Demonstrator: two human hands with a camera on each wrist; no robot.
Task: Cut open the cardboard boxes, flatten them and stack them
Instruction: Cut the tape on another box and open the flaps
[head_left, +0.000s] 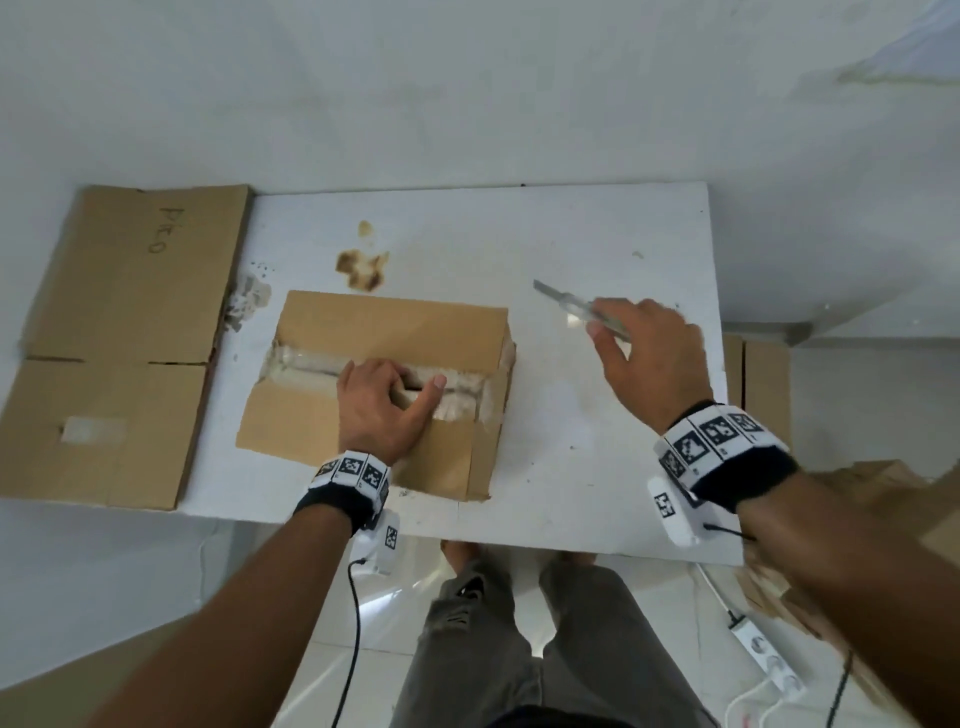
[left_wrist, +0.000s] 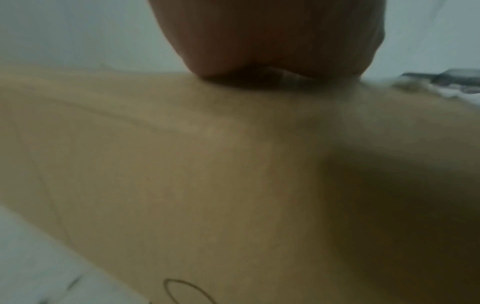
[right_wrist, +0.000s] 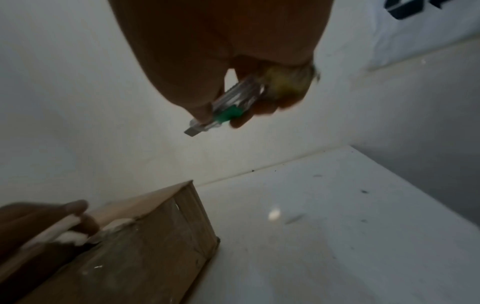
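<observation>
A brown cardboard box (head_left: 384, 322) stands in the middle of the white table (head_left: 597, 467); its top seam carries torn clear tape and is slit open. My left hand (head_left: 384, 402) lies on the near flap, with its fingers hooked into the slit and gripping the flap edge and its thumb stretched out to the right. The right wrist view shows those fingers (right_wrist: 75, 207) curled over the flap's pale edge on the box (right_wrist: 145, 246). To the right of the box, above the table, my right hand (head_left: 623, 332) holds a clear utility knife (head_left: 566, 301) with its blade out, pointing up-left. The knife (right_wrist: 226, 111) has a green slider.
A flattened cardboard sheet (head_left: 119, 338) lies at the left and overhangs the table's left edge. More cardboard (head_left: 857, 493) sits on the floor at the right, beside a white power strip (head_left: 769, 654). A wall runs right behind the table. Brown stains (head_left: 363, 267) mark the tabletop.
</observation>
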